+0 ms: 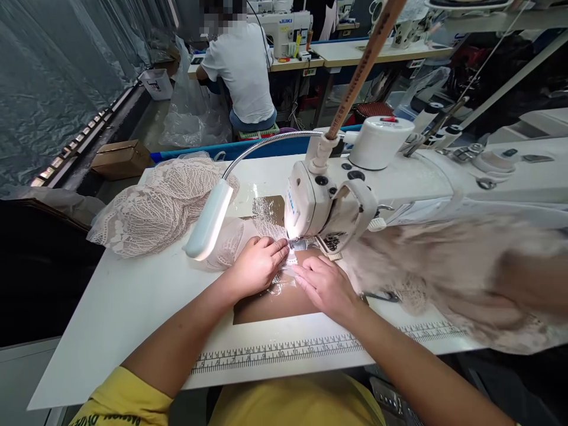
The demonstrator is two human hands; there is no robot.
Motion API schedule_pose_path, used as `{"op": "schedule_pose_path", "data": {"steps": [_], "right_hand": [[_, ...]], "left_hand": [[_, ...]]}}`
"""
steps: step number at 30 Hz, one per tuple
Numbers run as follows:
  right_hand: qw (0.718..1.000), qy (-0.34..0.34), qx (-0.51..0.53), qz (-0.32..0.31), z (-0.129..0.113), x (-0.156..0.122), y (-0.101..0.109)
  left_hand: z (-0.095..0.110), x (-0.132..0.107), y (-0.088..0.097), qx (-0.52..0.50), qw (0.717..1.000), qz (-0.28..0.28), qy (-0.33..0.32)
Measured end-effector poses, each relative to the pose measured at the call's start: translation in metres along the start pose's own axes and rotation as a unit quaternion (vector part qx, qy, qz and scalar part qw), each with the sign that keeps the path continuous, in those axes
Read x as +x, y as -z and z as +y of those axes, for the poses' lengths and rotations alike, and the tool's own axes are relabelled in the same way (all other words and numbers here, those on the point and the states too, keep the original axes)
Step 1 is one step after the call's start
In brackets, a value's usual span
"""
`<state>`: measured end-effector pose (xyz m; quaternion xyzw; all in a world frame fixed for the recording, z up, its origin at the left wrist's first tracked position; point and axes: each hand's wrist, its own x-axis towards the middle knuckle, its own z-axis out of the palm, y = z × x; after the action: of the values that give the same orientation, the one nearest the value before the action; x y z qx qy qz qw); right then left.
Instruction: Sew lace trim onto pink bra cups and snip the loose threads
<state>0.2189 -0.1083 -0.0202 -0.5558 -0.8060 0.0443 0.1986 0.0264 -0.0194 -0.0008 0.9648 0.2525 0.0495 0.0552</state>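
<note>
A piece of pale pink lace fabric (231,239) lies under the lit needle area of a white sewing machine (306,198). My left hand (261,263) presses on the lace just left of the presser foot, its fingers held together. Close to the front of the foot, my right hand (326,287) has thumb and fingertips closed at the lace's near edge. Both hands rest over a brown plate (261,310) on the machine bed. The fingertips partly hide the fabric between them.
Folded lace (155,201) is heaped at the left, beside a bendy-necked lamp (208,222). More lace (426,260) lies at right, with a blurred arm (532,278) reaching over it. A printed ruler (284,353) edges the table. A person (244,71) sits ahead.
</note>
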Motion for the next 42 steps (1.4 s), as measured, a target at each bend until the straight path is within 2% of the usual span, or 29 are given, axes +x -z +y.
{"op": "schedule_pose_path", "data": {"steps": [5,14,20,28,31,36,39,42], "right_hand": [[1.000,0.010,-0.018,-0.018,0.002,0.006,-0.003],[1.000,0.020,-0.008,-0.014,0.003,0.013,-0.004],[1.000,0.017,-0.008,-0.014,0.003,0.012,-0.004],[0.999,0.000,0.022,-0.035,0.003,0.010,-0.002],[0.997,0.039,0.051,-0.052,-0.003,0.007,0.015],[0.981,0.131,0.096,-0.105,-0.014,-0.017,0.064],[0.989,0.114,0.086,-0.047,0.000,-0.052,0.092],[0.999,0.024,-0.012,0.046,0.036,-0.089,0.113]], "left_hand": [[-0.006,0.003,0.000,0.016,1.000,0.014,0.012],[-0.014,0.007,-0.005,0.021,0.997,0.041,0.058],[-0.018,0.001,-0.010,-0.009,0.994,0.085,0.068],[-0.023,-0.007,-0.013,-0.028,0.991,0.112,0.068],[-0.027,-0.010,-0.015,-0.021,0.989,0.132,0.063],[-0.040,-0.011,-0.021,0.009,0.987,0.143,0.067],[-0.046,-0.016,-0.019,0.034,0.989,0.128,0.073],[-0.039,-0.024,-0.008,0.071,0.989,0.113,0.069]]}}
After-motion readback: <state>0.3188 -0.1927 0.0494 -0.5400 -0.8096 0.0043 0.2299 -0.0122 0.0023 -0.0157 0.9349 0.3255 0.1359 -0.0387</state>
